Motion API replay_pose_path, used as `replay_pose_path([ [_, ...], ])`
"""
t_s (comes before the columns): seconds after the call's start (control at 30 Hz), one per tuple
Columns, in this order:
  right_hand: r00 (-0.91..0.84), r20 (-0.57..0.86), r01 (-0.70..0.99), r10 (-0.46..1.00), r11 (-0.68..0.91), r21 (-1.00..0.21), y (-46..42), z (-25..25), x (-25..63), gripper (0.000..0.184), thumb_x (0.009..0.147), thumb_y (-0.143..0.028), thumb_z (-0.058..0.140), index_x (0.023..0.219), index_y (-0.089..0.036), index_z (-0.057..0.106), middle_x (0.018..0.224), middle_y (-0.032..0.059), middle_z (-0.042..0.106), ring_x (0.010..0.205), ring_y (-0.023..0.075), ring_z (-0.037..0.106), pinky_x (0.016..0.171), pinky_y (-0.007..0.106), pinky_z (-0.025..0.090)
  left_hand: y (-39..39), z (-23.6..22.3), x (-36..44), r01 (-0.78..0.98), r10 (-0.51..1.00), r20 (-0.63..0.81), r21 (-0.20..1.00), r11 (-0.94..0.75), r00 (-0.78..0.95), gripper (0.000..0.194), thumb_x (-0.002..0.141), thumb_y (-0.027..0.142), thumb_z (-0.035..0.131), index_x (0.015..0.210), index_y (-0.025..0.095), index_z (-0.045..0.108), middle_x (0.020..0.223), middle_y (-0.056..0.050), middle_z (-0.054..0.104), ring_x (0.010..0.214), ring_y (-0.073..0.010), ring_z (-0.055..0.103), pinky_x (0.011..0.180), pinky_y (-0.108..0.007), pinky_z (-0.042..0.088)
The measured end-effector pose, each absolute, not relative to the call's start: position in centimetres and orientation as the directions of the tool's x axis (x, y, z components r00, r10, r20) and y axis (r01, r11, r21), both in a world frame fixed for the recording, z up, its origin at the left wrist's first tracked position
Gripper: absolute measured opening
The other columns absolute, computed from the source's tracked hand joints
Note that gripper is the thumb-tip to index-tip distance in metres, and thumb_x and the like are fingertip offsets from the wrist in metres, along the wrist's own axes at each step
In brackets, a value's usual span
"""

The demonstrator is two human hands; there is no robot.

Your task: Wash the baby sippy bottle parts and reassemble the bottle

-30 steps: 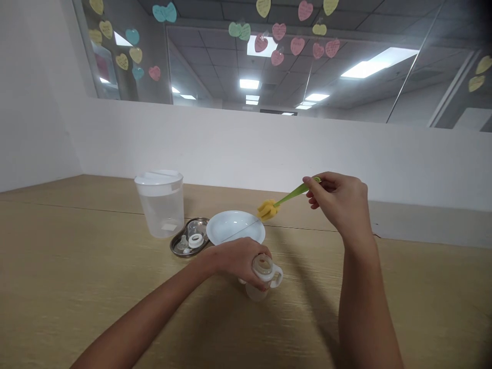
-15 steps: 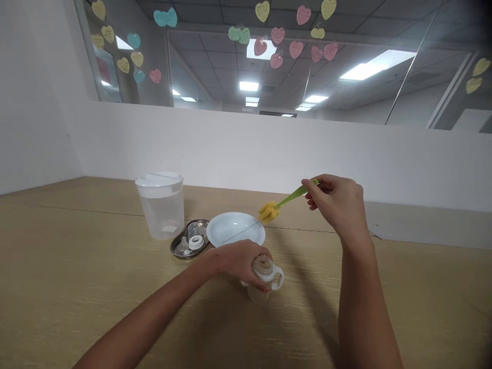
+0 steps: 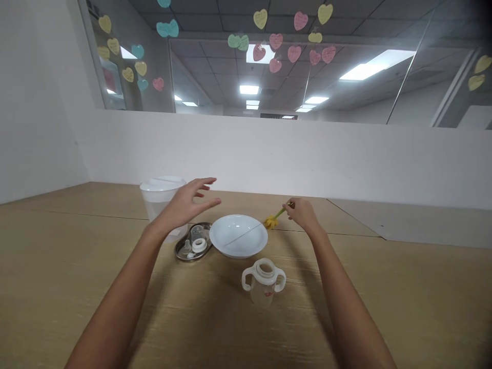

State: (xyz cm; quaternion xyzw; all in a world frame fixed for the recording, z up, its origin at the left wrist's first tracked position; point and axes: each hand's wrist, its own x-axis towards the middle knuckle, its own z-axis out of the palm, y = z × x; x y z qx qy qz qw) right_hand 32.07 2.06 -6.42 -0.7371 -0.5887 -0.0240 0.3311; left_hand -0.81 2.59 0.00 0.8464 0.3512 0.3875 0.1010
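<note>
My right hand (image 3: 302, 212) pinches the green handle of a bottle brush (image 3: 271, 222), whose yellow sponge head is at the right edge of a white bowl (image 3: 238, 251). A thin line crosses the bowl up to the brush head. My left hand (image 3: 188, 202) is empty, fingers apart, in the air in front of a lidded plastic bucket (image 3: 156, 207). In front of the bowl stands a clear baby bottle (image 3: 263, 287) with two white handles, uncapped and upright, touched by neither hand.
Left of the bowl, a kidney-shaped metal tray (image 3: 180, 256) holds a clear cap, a teat and a white ring (image 3: 199, 245). Behind the wooden table (image 3: 215, 333) rises a white wall (image 3: 249, 154) below a window with heart-shaped notes.
My left hand has let go of the baby bottle and moved up and left toward the bucket. My right hand has lowered and moved left with the brush.
</note>
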Motion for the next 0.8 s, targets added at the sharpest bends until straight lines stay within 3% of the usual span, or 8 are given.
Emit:
replay_pose_path([
  [0.13, 0.281, 0.262, 0.847, 0.923, -0.11, -0.519, 2.1, -7.0, 32.9, 0.012, 0.078, -0.021, 0.049, 0.078, -0.012, 0.058, 0.07, 0.0091, 0.067, 0.053, 0.0124, 0.061, 0.054, 0.021, 0.045, 4.8, -0.6, -2.5, 0.779, 0.801, 0.394, 0.263, -0.569, 0.452, 0.052, 0.079, 0.05, 0.05, 0.118, 0.016, 0.055, 0.117, -0.01, 0.059, 0.105, -0.0242, 0.055, 0.089, -0.035, 0.044],
  [0.27, 0.206, 0.003, 0.825, 0.979, -0.172, -0.538, 1.9, -7.6, 33.3, 0.004, 0.07, -0.017, 0.056, 0.069, -0.013, 0.056, 0.063, 0.008, 0.066, 0.05, 0.013, 0.061, 0.046, 0.02, 0.047, 7.1, -2.9, -2.0, 0.864, 0.873, 0.131, 0.135, -0.486, 0.47, 0.033, 0.079, 0.035, 0.051, 0.101, 0.014, 0.065, 0.101, -0.008, 0.068, 0.088, -0.019, 0.062, 0.075, -0.025, 0.047],
  [0.43, 0.207, -0.255, 0.852, 0.944, -0.303, -0.428, 3.7, -10.7, 32.5, 0.01, 0.058, -0.008, 0.063, 0.055, -0.011, 0.054, 0.046, 0.0074, 0.059, 0.041, 0.0185, 0.058, 0.043, 0.029, 0.048, 9.3, -6.1, -0.8, 0.911, 0.907, 0.15, 0.068, -0.406, 0.393, 0.022, 0.075, 0.023, 0.053, 0.086, 0.014, 0.07, 0.091, -0.011, 0.07, 0.082, -0.0216, 0.063, 0.068, -0.025, 0.046],
  [0.6, 0.191, -0.33, 0.882, 0.924, -0.31, -0.356, 5.3, -13.5, 31.6, 0.012, 0.055, -0.01, 0.067, 0.05, -0.011, 0.056, 0.042, 0.005, 0.056, 0.045, 0.02, 0.06, 0.048, 0.029, 0.049, 10.5, -8.2, -0.4, 0.899, 0.89, 0.148, 0.011, -0.437, 0.431, 0.025, 0.07, 0.019, 0.057, 0.09, 0.019, 0.071, 0.099, -0.01, 0.068, 0.089, -0.0224, 0.062, 0.074, -0.026, 0.045],
  [0.8, 0.166, -0.344, 0.9, 0.924, -0.285, -0.331, 5.1, -13.9, 31.4, 0.009, 0.056, -0.013, 0.067, 0.051, -0.011, 0.06, 0.043, 0.0046, 0.057, 0.05, 0.0198, 0.061, 0.05, 0.027, 0.048, 11.3, -10.4, 0.1, 0.874, 0.867, 0.112, -0.076, -0.48, 0.486, 0.027, 0.069, 0.025, 0.06, 0.093, 0.022, 0.071, 0.102, -0.01, 0.065, 0.099, -0.0245, 0.057, 0.084, -0.029, 0.042],
])
